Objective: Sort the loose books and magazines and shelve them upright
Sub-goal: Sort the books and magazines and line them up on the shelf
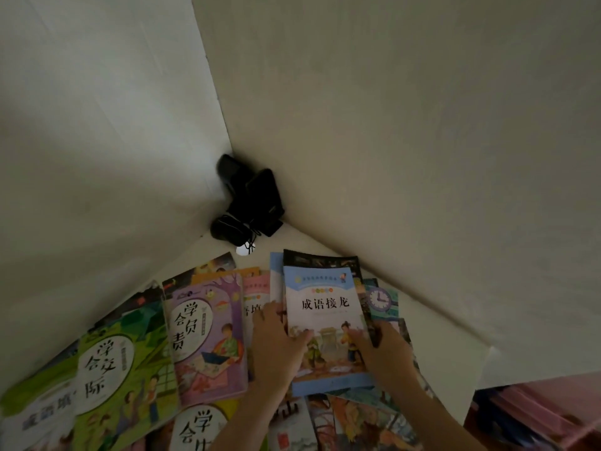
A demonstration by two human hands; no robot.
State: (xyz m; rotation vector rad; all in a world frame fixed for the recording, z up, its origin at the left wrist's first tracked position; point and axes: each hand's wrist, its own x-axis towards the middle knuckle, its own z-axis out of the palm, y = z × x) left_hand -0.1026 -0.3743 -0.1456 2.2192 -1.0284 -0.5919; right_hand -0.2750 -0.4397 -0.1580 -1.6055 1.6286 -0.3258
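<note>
Nearest the camera: 2 bare forearms reaching in from the near edge over loose books lying flat on a white surface set in a corner between 2 pale walls.

Left hand: laid on the left edge of the light-blue book, thumb resting on the cover, fingers extended along the edge; whether they curl under it cannot be told.

Right hand: on the lower right part of the same cover, thumb across the illustration, fingers at the right edge; their grip cannot be told.

Light-blue book: face up, top of a small stack, right of centre, with a dark-covered book showing beyond its far edge and a clock-pictured book just to its right.

Purple book: flat, left of the left hand.

Green book: flat, further left, overlapping others.

More covers, partly hidden, lie at the near edge beneath the arms.

Far corner: black objects with a cable, blurred, well apart from the books.

Near right: pink items, below the surface's edge.
</note>
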